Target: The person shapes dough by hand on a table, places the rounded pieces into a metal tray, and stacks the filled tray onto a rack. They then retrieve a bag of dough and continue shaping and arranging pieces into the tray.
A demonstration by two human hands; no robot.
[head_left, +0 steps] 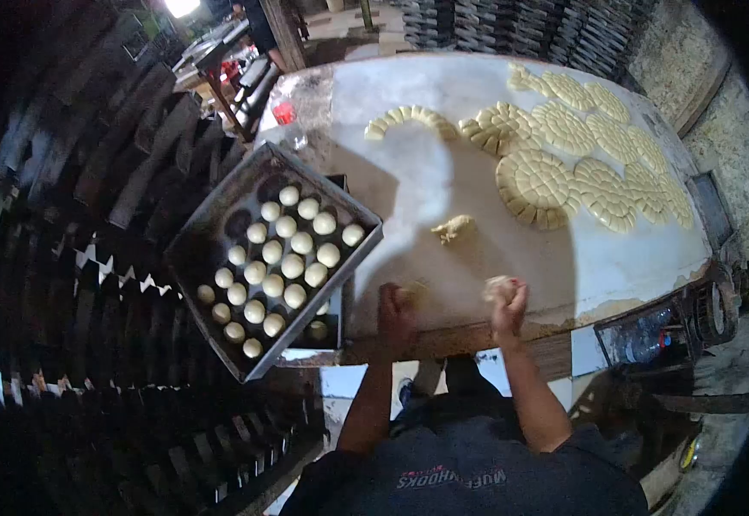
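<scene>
At the near edge of the table, my right hand (pixel 510 311) is closed around a pale piece of dough (pixel 499 288). My left hand (pixel 397 314) is smeared by motion and in shadow, so its fingers do not show clearly. A yellowish patch that looks like dough (pixel 412 294) lies against its inner side; whether it is gripped I cannot make out. Beyond both hands, a small ragged lump of dough (pixel 454 229) rests on the tabletop.
A dark metal tray (pixel 364 230) of round dough balls (pixel 272 251) stands left, overlapping another tray. Scored dough rounds (pixel 538 185) cover the right of the table (pixel 478 297). A curved row of dough pieces (pixel 409 114) lies at the back. Stacked dark trays line the left.
</scene>
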